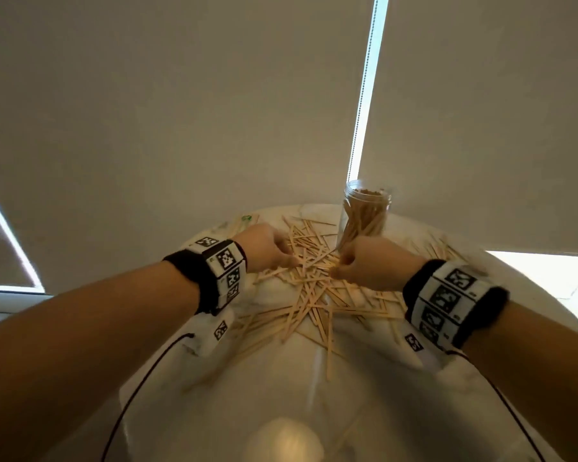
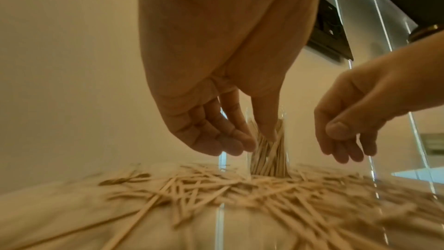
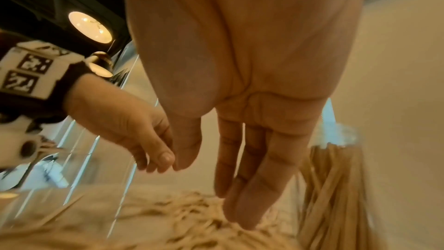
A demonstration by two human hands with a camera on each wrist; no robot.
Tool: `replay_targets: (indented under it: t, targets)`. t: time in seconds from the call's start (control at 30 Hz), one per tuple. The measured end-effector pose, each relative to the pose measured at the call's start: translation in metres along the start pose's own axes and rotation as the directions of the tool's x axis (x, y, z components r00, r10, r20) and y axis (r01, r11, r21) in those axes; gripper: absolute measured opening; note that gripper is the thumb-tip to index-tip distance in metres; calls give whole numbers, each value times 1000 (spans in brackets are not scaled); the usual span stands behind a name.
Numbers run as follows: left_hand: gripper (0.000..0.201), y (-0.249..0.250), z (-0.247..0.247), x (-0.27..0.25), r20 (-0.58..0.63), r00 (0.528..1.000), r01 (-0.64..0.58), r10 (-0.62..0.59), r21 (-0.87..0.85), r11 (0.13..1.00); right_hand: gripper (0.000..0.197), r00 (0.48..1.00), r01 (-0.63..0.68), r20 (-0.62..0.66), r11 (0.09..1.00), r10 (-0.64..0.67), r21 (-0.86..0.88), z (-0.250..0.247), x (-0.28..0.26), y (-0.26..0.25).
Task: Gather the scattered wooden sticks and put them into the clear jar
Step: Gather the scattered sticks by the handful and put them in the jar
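Observation:
Several thin wooden sticks (image 1: 314,295) lie criss-crossed in a pile on the round white table (image 1: 281,411). Behind the pile stands the clear jar (image 1: 364,211), upright and holding many sticks. My left hand (image 1: 292,258) hovers over the pile's left side; in the left wrist view it (image 2: 257,142) hangs with relaxed fingers and holds nothing. My right hand (image 1: 336,268) is just in front of the jar; in the right wrist view it (image 3: 211,187) points straight fingers (image 3: 242,208) down at the sticks (image 3: 192,212), empty. The jar (image 3: 336,187) stands close to its right.
More sticks lie scattered toward the table's right and far edges. A small green-marked item (image 1: 246,218) sits at the far left rim. Roller blinds hang behind the table. Cables run from both wrist bands across the near table.

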State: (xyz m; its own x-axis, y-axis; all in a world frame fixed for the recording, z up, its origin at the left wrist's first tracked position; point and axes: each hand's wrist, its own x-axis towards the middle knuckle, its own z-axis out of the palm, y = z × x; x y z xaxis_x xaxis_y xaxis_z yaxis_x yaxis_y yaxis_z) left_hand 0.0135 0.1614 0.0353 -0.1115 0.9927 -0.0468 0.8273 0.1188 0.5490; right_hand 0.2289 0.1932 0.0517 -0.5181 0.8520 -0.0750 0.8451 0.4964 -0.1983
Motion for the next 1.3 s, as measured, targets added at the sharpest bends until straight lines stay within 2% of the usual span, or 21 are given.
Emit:
replay_targets:
  t: [0.07,0.13,0.23,0.3,0.4,0.47,0.63,0.7,0.83,1.07,1.2,1.3]
  targets:
    - [38,-15,-2,-28,25,999,21,-23,70,997,71,991,-5,131,993,20,-116,19,-10,-15]
    - [65,-25,0,-53,47,995,73,-83,186,980,89,967,6,248,973,52,-230,32,-19,-27]
    - [111,-35,11,-81,77,966,188,-246,443,876,95,950,26,301,938,84,-345,48,-22,-35]
    - [119,-38,19,-95,101,949,210,-298,504,838,89,958,-10,271,956,93,-293,53,-22,-34]
    - [93,-41,26,-100,90,963,173,-254,516,839,62,969,-56,228,980,100,-191,49,-21,-30]
    - [78,-42,27,-96,70,970,172,-232,475,863,53,975,-84,188,981,116,-173,48,-22,-24]
    - [59,-45,29,-85,35,984,142,-174,432,890,33,978,-143,120,969,169,-199,49,-25,-11]
    - [53,-43,31,-81,36,990,109,-134,392,914,32,974,-171,113,965,196,-200,48,-26,-12]
    - [62,-36,35,-73,69,989,95,-130,374,923,30,963,-201,139,961,229,-189,48,-22,-16]
    - [30,-19,43,-71,142,985,14,-99,508,861,26,966,-194,125,953,227,-233,52,-21,-21]
    - [25,-8,51,-73,122,989,-8,-85,609,793,25,969,-179,122,954,213,-239,52,-23,-19]
    - [33,-5,61,-74,86,992,16,-97,661,750,20,969,-185,119,955,216,-232,52,-26,-18]
